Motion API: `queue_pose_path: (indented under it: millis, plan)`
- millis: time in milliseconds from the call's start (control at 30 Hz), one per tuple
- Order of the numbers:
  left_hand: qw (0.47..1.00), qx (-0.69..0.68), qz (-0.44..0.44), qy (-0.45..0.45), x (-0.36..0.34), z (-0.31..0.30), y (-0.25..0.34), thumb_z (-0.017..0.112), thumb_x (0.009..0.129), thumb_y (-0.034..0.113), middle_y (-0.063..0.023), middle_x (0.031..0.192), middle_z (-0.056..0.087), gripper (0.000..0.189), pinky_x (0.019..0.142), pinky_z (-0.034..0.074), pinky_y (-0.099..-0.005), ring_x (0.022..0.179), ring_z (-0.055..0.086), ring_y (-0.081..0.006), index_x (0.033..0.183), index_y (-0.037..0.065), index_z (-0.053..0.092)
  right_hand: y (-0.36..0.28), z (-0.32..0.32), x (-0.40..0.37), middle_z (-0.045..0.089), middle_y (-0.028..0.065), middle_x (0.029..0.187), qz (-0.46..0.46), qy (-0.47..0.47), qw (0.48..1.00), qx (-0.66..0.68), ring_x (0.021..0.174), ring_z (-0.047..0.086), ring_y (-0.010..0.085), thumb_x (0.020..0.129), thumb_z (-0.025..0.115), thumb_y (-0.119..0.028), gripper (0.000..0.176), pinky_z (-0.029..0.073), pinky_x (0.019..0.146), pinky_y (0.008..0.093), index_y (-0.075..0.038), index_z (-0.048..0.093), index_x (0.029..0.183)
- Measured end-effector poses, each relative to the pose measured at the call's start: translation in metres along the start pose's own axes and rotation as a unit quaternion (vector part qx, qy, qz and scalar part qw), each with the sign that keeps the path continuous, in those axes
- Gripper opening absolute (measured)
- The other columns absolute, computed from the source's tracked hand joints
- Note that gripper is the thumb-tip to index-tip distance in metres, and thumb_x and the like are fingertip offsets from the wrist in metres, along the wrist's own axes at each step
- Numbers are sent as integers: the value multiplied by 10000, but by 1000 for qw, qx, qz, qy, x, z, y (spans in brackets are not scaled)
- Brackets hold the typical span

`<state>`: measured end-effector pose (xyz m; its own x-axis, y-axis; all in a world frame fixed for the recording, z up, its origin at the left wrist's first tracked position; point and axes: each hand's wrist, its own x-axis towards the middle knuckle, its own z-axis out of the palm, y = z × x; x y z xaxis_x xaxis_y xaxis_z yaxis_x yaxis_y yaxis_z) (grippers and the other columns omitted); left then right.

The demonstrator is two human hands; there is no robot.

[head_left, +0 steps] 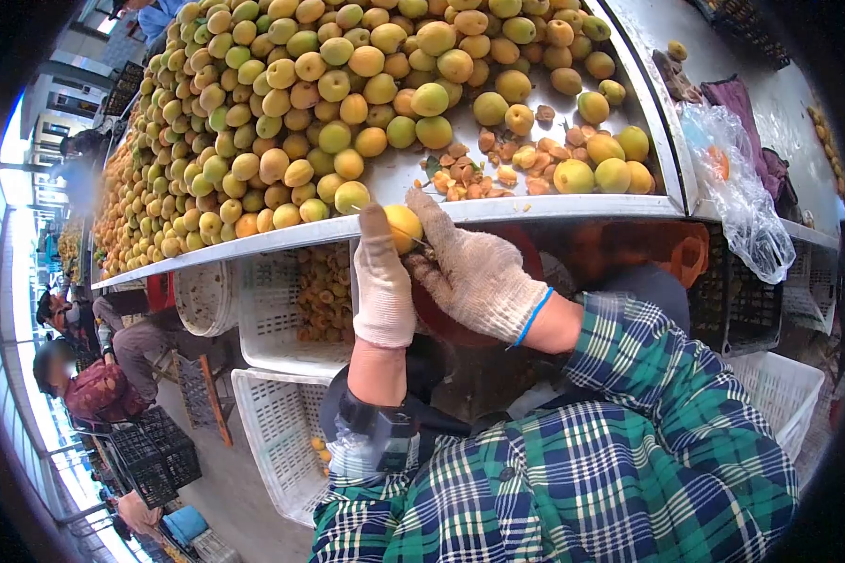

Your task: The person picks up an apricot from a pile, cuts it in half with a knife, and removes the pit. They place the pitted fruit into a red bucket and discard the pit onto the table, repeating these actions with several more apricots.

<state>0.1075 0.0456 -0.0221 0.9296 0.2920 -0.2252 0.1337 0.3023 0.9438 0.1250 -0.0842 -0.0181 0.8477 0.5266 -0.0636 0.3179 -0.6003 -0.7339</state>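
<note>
Fingers, left (pixel 376 235): gloved. One stands upright against the left side of the apricot (pixel 404 225). The others curl below it, out of my sight.
Fingers, right (pixel 432 220): gloved, bent over the fruit's right side and closed on it. A thin sliver shows just under them; blade or stalk, I cannot tell.
Head view, hands: my left hand (pixel 383 286) and right hand (pixel 471 272) meet on the one apricot and pinch it between them.
Head view, fruit's place: held in the air, just in front of the metal table edge (pixel 554 208) and level with it. I cannot tell if it touches the edge.
Head view, table: a big heap of apricots (pixel 282 113), yellow to green, fills the top. Brown pits and scraps (pixel 483 169) lie in a patch just beyond my hands.
Head view, below: white crates (pixel 272 413) under and beside the table. One basket (pixel 324 293) seems to hold cut fruit.
Head view, edges: a crumpled plastic bag (pixel 737 188) hangs to my right. People (pixel 94 385) sit low on my left near a black crate (pixel 155 455).
Handling, my judgement: light, with soft flesh round a hard stone, thin-skinned and quick to bruise. The knit gloves should stop slipping.
Hold, my judgement: cradle the two cheeks with the finger pads, seam facing up, and press gently.
</note>
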Motion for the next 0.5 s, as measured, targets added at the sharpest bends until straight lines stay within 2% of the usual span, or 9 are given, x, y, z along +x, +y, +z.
queue_pose_path:
  millis: [67,100,133,200,233,300,367,433,500]
  plan:
    - [982,182,28,-45,7,-14,-2,444,867,696,-83,1022,624,746,844,479,-308,949,592,-171,1134,11,569,1,0,1,656,208,839,-22,33,999,-13,717,652,384,912,503,-318,664,502,595,508,-47,193,1433]
    - [983,176,42,-25,7,-17,-4,506,908,589,-34,908,610,645,765,428,-240,835,525,-111,1051,-31,606,1,0,1,656,208,839,-21,34,999,-12,717,652,384,912,503,-318,664,502,595,508,-47,193,1433]
    - [983,177,41,-26,3,-13,1,506,908,589,-34,908,610,645,765,428,-240,835,525,-111,1051,-31,606,2,0,0,656,206,845,-24,27,999,-30,723,654,380,892,526,-310,688,503,597,505,-41,195,1432]
    - [974,215,67,-13,-4,-6,9,593,888,528,-23,904,613,581,753,432,-233,828,525,-95,1047,-31,613,3,0,0,657,203,851,-26,20,998,-47,728,657,376,871,549,-301,712,505,599,502,-36,197,1430]
    - [975,213,66,-25,-3,-10,11,659,860,484,-25,904,617,540,751,442,-237,829,532,-86,1031,-27,624,4,1,0,657,199,850,-32,16,998,-57,734,659,373,853,565,-293,732,506,601,501,-44,197,1435]
    - [984,165,56,-28,-5,-13,13,660,855,492,-31,915,619,550,756,446,-240,831,538,-91,1028,-28,625,7,5,1,657,195,849,-43,11,997,-66,739,662,369,835,581,-285,752,507,602,499,-53,196,1439]
    - [991,119,43,-33,-8,-13,14,662,850,501,-38,927,621,559,761,451,-242,834,544,-96,1024,-30,627,11,10,2,647,182,914,-95,69,990,-75,687,646,359,856,605,-247,705,500,571,458,-67,243,1434]
    - [999,-3,-29,-32,-10,-9,11,610,855,568,-44,996,608,636,796,459,-274,870,549,-117,1080,-27,599,12,10,3,645,179,925,-99,67,990,-73,685,647,356,850,612,-238,715,500,565,453,-70,239,1437]
    - [998,25,-29,-48,-11,-11,18,614,856,560,-45,1005,605,628,798,462,-275,868,551,-116,1080,-26,598,13,9,3,642,177,935,-99,66,990,-73,684,647,353,844,620,-229,726,500,559,448,-73,234,1439]
